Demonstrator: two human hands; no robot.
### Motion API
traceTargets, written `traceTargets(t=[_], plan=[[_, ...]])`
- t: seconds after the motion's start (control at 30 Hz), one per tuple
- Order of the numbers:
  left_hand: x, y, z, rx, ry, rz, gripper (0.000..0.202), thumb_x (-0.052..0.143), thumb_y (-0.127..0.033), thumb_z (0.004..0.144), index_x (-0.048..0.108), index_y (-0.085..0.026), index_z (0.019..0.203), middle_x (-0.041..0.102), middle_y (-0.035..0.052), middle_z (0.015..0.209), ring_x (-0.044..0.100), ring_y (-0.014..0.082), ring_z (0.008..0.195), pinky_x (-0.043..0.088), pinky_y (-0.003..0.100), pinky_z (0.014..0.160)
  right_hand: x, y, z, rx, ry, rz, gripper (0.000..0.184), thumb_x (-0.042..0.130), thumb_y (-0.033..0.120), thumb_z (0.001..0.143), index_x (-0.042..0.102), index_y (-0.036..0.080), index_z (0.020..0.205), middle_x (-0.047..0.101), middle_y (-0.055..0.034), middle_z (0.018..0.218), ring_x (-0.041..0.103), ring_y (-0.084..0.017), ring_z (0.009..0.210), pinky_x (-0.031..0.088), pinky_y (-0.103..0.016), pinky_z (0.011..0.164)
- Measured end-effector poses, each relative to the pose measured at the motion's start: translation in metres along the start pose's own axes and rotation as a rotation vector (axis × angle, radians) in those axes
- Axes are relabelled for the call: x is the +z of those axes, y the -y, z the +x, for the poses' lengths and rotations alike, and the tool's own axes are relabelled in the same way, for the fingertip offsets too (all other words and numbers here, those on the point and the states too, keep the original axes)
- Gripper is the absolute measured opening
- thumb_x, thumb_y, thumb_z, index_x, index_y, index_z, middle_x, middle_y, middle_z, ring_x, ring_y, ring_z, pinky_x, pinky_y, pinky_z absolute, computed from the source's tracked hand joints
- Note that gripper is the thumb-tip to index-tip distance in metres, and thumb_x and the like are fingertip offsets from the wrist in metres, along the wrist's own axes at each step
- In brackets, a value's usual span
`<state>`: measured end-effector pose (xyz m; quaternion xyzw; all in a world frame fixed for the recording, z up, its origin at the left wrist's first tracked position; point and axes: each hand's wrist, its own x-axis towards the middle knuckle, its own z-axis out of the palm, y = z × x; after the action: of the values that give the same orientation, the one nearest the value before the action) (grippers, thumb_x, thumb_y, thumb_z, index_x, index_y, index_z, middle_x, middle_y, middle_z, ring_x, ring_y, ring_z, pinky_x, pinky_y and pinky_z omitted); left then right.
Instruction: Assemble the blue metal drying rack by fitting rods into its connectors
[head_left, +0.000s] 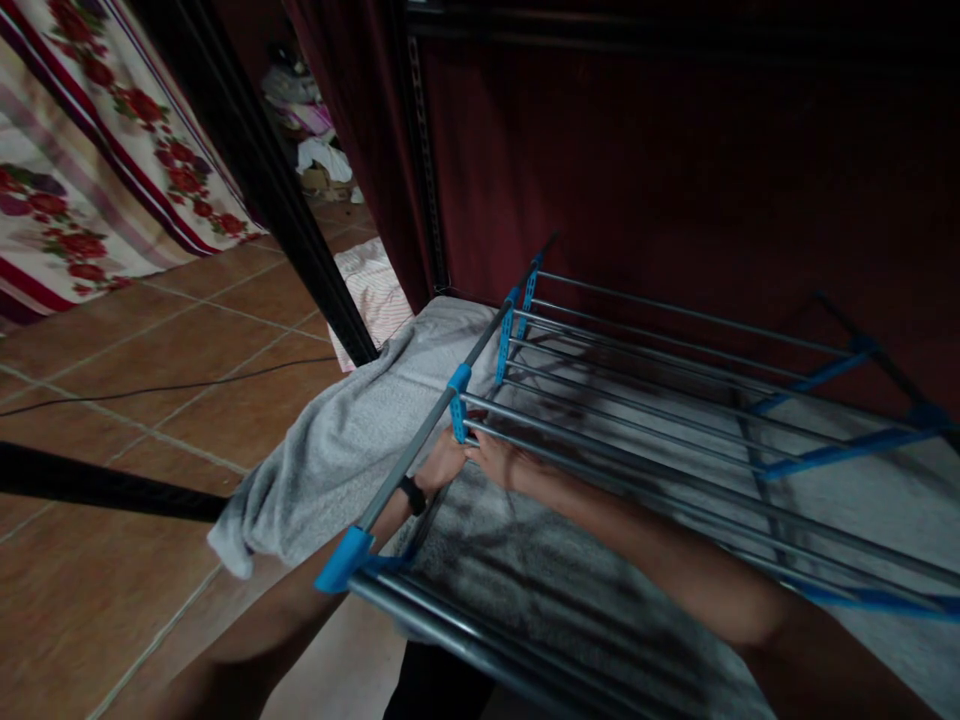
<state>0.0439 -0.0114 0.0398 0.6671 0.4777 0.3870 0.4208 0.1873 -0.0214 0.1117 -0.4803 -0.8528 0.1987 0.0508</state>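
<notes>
A grey metal drying rack [675,400] with blue plastic joints stands in front of me, and a grey towel [352,440] lies under its rails and hangs over the left side. Both my hands reach under the rails near a blue joint [459,400]. My left hand [442,465], with a dark band on its wrist, is closed on the towel at the rack's left bar. My right hand [499,460] sits beside it, fingers curled on the same towel.
Brown floor tiles [150,370] spread to the left, crossed by a thin black cable [165,388]. A black post [277,190] slants up, a floral cloth [97,150] hangs at top left, and a dark red curtain [675,150] backs the rack.
</notes>
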Motion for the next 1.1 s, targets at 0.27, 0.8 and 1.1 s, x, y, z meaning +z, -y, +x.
traceTargets(t=[0.27,0.8,1.1], plan=[[-0.025,0.023,-0.028,-0.073,0.078,-0.162,0.055,0.071,-0.031,0.08,0.053,-0.019,0.131,0.063,0.0116,0.126,0.062,0.0278,0.114,0.052,0.043,0.1,0.03,-0.037,-0.094,-0.331,-0.019,-0.217,0.053,0.037,0.01,0.096,0.049,0.024,0.145,0.059,-0.0106,0.139,0.055,-0.023,0.122,0.045,-0.037,0.106],[-0.01,0.046,-0.028,-0.06,-0.016,0.203,0.017,0.064,-0.024,0.079,0.066,-0.017,0.094,0.062,0.008,0.109,0.058,0.0215,0.099,0.051,0.038,0.092,0.058,-0.1,-0.102,0.259,-0.014,-0.015,0.033,0.046,0.022,0.099,0.069,0.018,0.122,0.071,-0.0154,0.123,0.066,-0.028,0.117,0.048,-0.035,0.099],[-0.002,0.052,-0.025,-0.047,-0.067,0.257,0.019,0.06,-0.023,0.082,0.067,-0.017,0.098,0.063,0.0112,0.113,0.06,0.0274,0.109,0.048,0.045,0.103,0.071,-0.109,-0.103,0.212,-0.025,0.041,0.038,0.047,0.021,0.099,0.068,0.022,0.131,0.07,-0.0148,0.127,0.067,-0.025,0.118,0.047,-0.032,0.101]])
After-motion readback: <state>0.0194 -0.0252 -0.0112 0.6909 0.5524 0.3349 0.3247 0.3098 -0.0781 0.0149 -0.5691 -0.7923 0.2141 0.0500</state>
